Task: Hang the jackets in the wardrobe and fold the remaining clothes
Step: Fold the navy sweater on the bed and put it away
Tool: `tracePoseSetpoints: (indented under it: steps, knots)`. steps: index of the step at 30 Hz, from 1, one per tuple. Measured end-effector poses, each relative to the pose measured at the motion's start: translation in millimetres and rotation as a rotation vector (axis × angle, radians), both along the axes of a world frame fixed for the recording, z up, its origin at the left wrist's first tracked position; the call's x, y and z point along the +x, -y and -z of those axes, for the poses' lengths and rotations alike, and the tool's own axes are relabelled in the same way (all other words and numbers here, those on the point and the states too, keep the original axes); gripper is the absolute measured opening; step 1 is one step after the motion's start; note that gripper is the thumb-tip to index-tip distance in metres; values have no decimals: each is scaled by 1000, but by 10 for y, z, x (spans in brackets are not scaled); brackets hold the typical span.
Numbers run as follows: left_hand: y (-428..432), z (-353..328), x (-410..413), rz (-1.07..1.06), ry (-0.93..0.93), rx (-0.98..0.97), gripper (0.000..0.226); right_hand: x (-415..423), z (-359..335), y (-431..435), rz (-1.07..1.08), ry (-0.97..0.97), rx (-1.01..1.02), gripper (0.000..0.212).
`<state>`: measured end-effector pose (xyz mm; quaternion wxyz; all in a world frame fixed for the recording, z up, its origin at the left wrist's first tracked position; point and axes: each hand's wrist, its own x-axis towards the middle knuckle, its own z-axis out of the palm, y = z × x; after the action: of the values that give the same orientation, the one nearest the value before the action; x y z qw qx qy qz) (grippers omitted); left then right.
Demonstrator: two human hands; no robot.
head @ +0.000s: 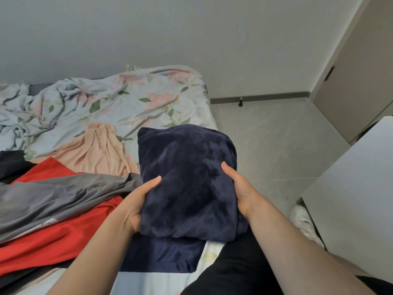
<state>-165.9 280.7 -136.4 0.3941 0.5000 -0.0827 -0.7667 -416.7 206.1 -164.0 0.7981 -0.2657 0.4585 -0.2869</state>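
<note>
Left of the grip: black garment [10, 165], red garment [49, 237] with grey garment [55, 199] draped over it, peach garment [95, 152] beyond, all on the floral bed sheet [136, 99]. Left hand [136, 203]: forearm angled up from below, thumb on top, fingers hidden beneath, clasping the left edge of the folded navy fleece [187, 182]. Fleece held above the bed edge between both hands. Right hand [240, 188]: thumb on top, clasping the right edge. Right of the grip: tiled floor [276, 141], white cabinet [357, 192].
</note>
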Motion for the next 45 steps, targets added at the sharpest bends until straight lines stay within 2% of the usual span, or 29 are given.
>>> tracePoseSetpoints:
  steps: [4,10,13,15,20,23,25,32,37,42,45]
  knots:
    - [-23,3,-60,42,-148,-62,57,-48,-80,-34,-36,36,14,56]
    - [-1,-185,-306,43,-348,-258,53,-322,-422,-110,-51,101,-35,73]
    - [6,-359,-458,45,-404,-331,45,-476,-675,-221,-36,118,-77,67]
    - [-2,-491,-576,71,-407,-373,37,-589,-847,-357,-25,155,-80,61]
    - [-89,-772,-945,140,-394,-412,33,-871,-1235,-835,121,188,-130,66]
    - [-181,-926,-1202,178,-370,-450,47,-1070,-1461,-1138,264,165,-213,44]
    - [-231,-1042,-1389,196,-363,-487,49,-1201,-1614,-1293,359,148,-252,38]
    - [-205,-1292,-2034,143,-280,-486,47,-1725,-1990,-1532,500,26,-352,50]
    - [162,-1264,-2451,188,-277,-524,29,-2161,-1970,-1270,486,71,-363,80]
    - [858,-1134,-2868,150,-263,-430,28,-2624,-1808,-570,456,136,-259,77]
    - [1313,-1212,-3078,69,-203,-376,24,-2858,-1845,-62,417,138,-186,67]
